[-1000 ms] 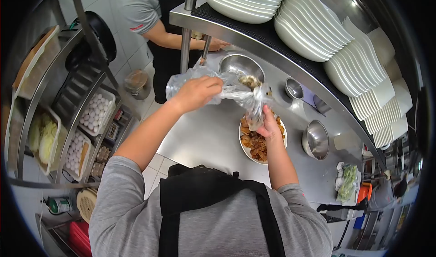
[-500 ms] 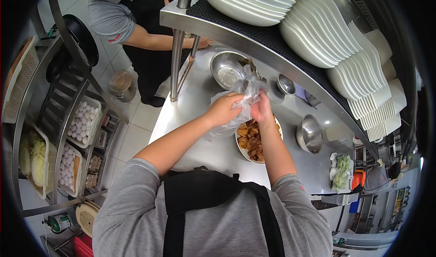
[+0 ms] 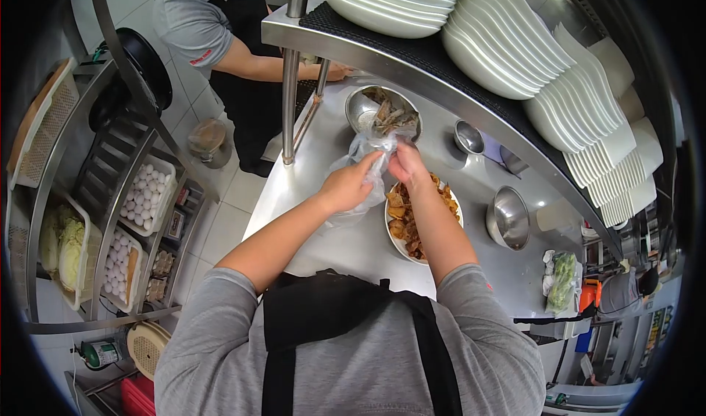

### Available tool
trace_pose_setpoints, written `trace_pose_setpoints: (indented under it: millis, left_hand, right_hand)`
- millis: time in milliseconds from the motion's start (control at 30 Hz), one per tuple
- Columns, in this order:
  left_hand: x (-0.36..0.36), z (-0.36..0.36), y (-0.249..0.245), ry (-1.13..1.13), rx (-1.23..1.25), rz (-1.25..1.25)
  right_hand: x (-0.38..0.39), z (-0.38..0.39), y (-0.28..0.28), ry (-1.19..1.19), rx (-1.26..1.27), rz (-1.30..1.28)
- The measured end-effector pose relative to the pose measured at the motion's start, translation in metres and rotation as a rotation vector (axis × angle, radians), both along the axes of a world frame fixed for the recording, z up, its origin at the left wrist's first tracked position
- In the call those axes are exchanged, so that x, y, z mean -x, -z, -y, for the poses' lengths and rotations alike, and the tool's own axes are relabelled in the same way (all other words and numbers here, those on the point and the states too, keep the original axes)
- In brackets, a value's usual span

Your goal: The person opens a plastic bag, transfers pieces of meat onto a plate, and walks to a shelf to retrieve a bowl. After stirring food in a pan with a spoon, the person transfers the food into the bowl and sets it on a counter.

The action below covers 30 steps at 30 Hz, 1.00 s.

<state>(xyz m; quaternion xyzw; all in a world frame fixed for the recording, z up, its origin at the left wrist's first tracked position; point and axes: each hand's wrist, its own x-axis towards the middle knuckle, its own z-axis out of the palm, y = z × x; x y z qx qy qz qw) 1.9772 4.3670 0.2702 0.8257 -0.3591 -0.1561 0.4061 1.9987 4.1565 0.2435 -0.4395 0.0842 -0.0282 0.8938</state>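
Note:
My left hand (image 3: 347, 186) is closed on a clear plastic bag (image 3: 362, 214). My right hand (image 3: 407, 164) grips the same bag near its mouth, to the right of the left hand. Just beyond the bag stands a steel bowl (image 3: 357, 111). Greyish-brown pieces (image 3: 395, 116), which look like raw shrimp, lie in the bowl on its right side. Under my right forearm is a white oval dish (image 3: 402, 252) of browned, fried-looking pieces (image 3: 401, 223), partly hidden by the arm.
A small steel bowl (image 3: 469, 136) and a larger one (image 3: 508, 218) stand to the right, with bagged greens (image 3: 563, 279) beyond. A shelf (image 3: 412, 70) with stacked white plates (image 3: 507, 41) overhangs the counter. A co-worker (image 3: 246, 66) stands at left, near egg trays (image 3: 146, 195).
The greyish-brown pieces, earlier mostly at the bag's mouth over the bowl's edge, now lie in the bowl. Both hands and the bag have drawn slightly left and back from it.

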Motion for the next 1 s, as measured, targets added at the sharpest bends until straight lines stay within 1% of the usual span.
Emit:
trace_pose_setpoints:
  millis: [33, 100, 133, 200, 233, 300, 400, 533, 600, 667, 733, 800, 867, 900, 933, 1000]
  left_hand:
    - [0.000, -0.001, 0.004, 0.004, -0.008, 0.005]
    - [0.003, -0.003, 0.016, 0.033, 0.144, 0.138]
    - [0.006, -0.002, 0.020, 0.039, 0.137, 0.141]
    - [0.012, 0.000, 0.027, 0.079, 0.141, 0.050]
    - [0.015, 0.002, 0.031, 0.084, 0.132, 0.055]
    - [0.023, 0.006, 0.035, 0.085, 0.198, 0.175]
    - [0.037, 0.006, 0.034, 0.038, 0.243, 0.171]
    - [0.051, -0.009, 0.036, 0.013, 0.224, 0.159]
    - [0.056, -0.023, 0.043, -0.064, 0.158, 0.167]
    - [0.061, -0.039, 0.055, -0.111, 0.141, 0.175]
    - [0.069, -0.058, 0.064, -0.212, 0.075, 0.099]
    - [0.077, -0.075, 0.079, -0.255, 0.079, 0.099]
    - [0.090, -0.090, 0.097, -0.306, -0.016, 0.108]
    - [0.098, -0.094, 0.112, -0.350, 0.020, 0.175]
    - [0.105, -0.098, 0.121, -0.342, 0.021, 0.166]
    - [0.116, -0.100, 0.137, -0.411, 0.012, 0.256]
  right_hand:
    - [0.000, 0.000, -0.001, -0.014, -0.033, 0.014]
    - [0.003, 0.000, -0.002, 0.034, -0.035, 0.001]
    - [0.005, -0.001, -0.003, 0.079, -0.032, -0.019]
    - [0.006, 0.001, -0.005, 0.099, -0.068, -0.002]
    - [0.006, 0.002, -0.005, 0.114, -0.095, 0.012]
    - [0.006, 0.005, -0.006, 0.133, -0.104, 0.018]
    - [0.007, 0.013, -0.007, 0.131, -0.106, 0.032]
    - [0.005, 0.029, -0.011, 0.075, -0.076, 0.049]
    - [0.004, 0.039, -0.012, 0.087, -0.072, 0.046]
    - [0.002, 0.050, -0.018, 0.134, -0.018, -0.031]
    - [-0.005, 0.067, -0.015, 0.114, -0.007, -0.026]
    - [-0.007, 0.090, -0.016, 0.100, 0.080, 0.092]
    - [-0.009, 0.129, -0.014, 0.115, 0.165, -0.035]
    - [-0.001, 0.137, -0.023, 0.170, 0.160, -0.007]
    - [0.007, 0.150, -0.031, 0.230, 0.157, 0.022]
    - [0.006, 0.211, -0.019, 0.356, 0.239, 0.053]
